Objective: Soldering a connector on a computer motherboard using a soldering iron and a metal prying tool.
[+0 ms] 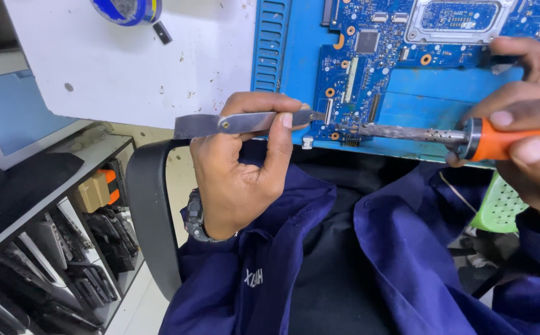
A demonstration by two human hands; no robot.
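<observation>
- Left hand [239,167]: fingers and thumb pinched around steel tweezers [245,122], held level, tips pointing right at the lower edge of the blue circuit board [369,56].
- Right hand [530,124]: closed on the orange handle of a soldering iron [443,138], thumb on top; scorched metal shaft pointing left, tip at the board's lower edge.
- Tweezer tips and iron tip: meeting from opposite sides at one spot on the board's bottom rim, just beside a small dark connector [352,140]; exact contact too small to tell.
- Board: flat on a blue mat [425,105], above and between both hands, near the table edge.
- Count: one pair of tweezers, one soldering iron, one circuit board, two hands.
- On the left wrist: one dark watch [195,217].
- Below the hands: dark blue coat [319,260] across the lap.
- Upper left: white tabletop [127,68], with one blue round tin [127,9] at the top edge.
- Lower left: black chair armrest [149,211]; beyond it, shelves stacked with dark laptops [65,267].
- Lower right: one pale green perforated object [499,208], partly hidden.
</observation>
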